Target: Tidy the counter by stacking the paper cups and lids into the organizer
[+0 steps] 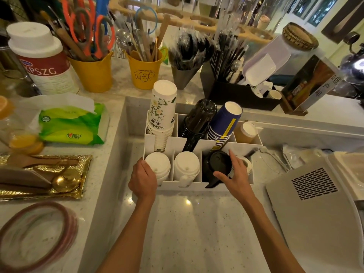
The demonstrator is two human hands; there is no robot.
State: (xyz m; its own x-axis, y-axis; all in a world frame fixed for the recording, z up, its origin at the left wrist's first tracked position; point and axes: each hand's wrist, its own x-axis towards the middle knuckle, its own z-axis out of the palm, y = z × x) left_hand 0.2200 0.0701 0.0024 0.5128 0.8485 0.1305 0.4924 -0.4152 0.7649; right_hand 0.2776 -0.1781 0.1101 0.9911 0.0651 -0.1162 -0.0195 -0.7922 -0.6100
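Hands at the white organizer [197, 187], which sits on the lower counter [197, 223] at 12 o'clock from the person. Left hand [143, 179] wraps the organizer's left front corner, fingers curled against the wall, thumb on the rim beside a white lid stack [158, 164]. Right hand [235, 175] is spread wide, fingertips touching the black lids [218, 164] in the third front slot, not closed on them. Back compartments hold inverted cup stacks: floral white cups [162, 113], black cups [198, 120], blue cups [224, 123]. Second white lid stack [186, 166] occupies the middle front slot. Counter toward 6 o'clock is open; grey appliance [313, 203] crowds 3 o'clock, the raised ledge 9 o'clock.
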